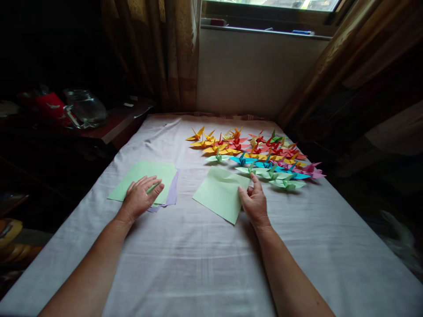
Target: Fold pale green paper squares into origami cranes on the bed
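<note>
1. Right hand [255, 201]: thumb and fingers pinch right edge of green sheet [220, 193], which lies between the hands.
2. Left hand [141, 196]: fingers extended, palm down on green-topped paper stack [154, 170].

So we've got our left hand [141, 197] lying spread on a stack of light green paper [152, 174], with a few purple sheets [172, 192] poking out underneath on the right side. Our right hand [257, 203] has the right edge of a single green sheet [218, 193] in its grip, thumb on top; the sheet's far edge buckles a bit. Just beyond it, a whole flock of paper cranes [243, 160] sits in loose rows: yellow-orange, red, blue, pink, pale green. All this is on our desk [185, 264], covered with a pale cloth. Off left in the gloom there's a glass jug [86, 110], and gold-brown curtains [181, 48] hang either side of the window [280, 4].
</note>
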`<state>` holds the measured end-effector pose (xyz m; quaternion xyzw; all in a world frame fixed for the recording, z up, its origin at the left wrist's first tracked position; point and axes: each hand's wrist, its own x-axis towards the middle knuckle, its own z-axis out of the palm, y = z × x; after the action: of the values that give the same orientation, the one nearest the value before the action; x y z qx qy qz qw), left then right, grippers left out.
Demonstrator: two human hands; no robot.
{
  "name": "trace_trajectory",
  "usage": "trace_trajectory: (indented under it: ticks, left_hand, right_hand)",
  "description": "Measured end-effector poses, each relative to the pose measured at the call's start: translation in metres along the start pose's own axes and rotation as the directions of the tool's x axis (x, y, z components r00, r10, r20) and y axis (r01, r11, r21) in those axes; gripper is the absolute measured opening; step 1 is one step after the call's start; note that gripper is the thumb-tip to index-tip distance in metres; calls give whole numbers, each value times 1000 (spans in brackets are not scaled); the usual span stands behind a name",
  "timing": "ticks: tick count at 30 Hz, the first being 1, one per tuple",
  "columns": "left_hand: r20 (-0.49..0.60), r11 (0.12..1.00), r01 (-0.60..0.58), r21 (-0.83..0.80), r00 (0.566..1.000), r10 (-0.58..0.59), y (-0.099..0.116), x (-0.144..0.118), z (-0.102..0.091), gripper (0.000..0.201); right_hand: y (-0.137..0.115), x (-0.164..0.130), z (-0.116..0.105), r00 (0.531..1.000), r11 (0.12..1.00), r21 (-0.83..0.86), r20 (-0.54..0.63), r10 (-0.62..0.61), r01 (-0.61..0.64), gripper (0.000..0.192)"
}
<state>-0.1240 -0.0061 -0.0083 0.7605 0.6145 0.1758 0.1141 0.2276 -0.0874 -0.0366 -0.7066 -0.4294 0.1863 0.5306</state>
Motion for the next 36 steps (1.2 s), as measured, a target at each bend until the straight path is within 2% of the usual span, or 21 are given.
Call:
trace_trajectory:
  ticks: [3,5,6,7,9,11,12,15,17,20,22,24,27,30,33,36]
  left_hand:
    - [-81,993,-41,114,995,51,12,-9,4,33]
    - [-145,977,-159,139,973,179,26,-18,9,33]
    - [-138,961,-241,133,956,259,35,-23,12,37]
    - [-108,932,-343,113,929,355,44,-28,15,40]
    - [0,836,-546,53,837,547,63,-36,23,43]
    - [60,755,-656,10,754,654,77,-40,29,39]
    - [82,737,-676,2,734,674,82,-40,32,39]
    - [142,736,-676,16,731,668,87,-36,35,40]
    - [171,744,-668,20,736,655,85,-32,35,42]
    - [174,747,-665,4,736,654,81,-28,35,44]
    - [162,747,-665,-5,736,657,79,-26,36,46]
    - [148,744,-668,-6,736,661,78,-26,37,48]
    - [121,735,-678,5,730,672,76,-26,39,48]
    - [97,724,-690,23,722,685,75,-28,38,48]
    - [71,708,-706,38,708,702,77,-29,34,44]
    - [22,680,-732,41,681,732,79,-30,28,30]
  right_hand:
    - [-4,-3,4,999,1000,9,48,-1,1,78]
    - [-9,-5,6,998,999,1,60,-33,33,73]
    - [-11,-6,7,997,998,-23,59,-49,50,71]
    - [-13,-8,8,996,997,-46,59,-64,66,70]
    - [-17,-9,7,993,990,-99,72,-92,99,68]
    - [-20,-9,4,988,981,-150,110,-109,125,68]
    - [-20,-9,2,984,976,-173,140,-109,133,67]
    - [-16,-5,-10,963,972,-195,258,-80,133,59]
    - [-12,-3,-19,938,981,-150,342,-64,122,54]
    - [-7,-2,-27,885,976,-95,447,-133,195,55]
    - [-7,-3,-29,857,939,-144,469,-214,313,55]
    - [-9,-4,-27,848,870,-266,458,-266,416,54]
    - [-13,-5,-23,854,745,-453,419,-307,490,53]
    - [-17,-7,-22,835,660,-522,430,-344,541,41]
    - [-20,-9,-24,810,643,-513,485,-329,568,24]
    - [-21,-10,-28,801,676,-486,532,-273,553,20]
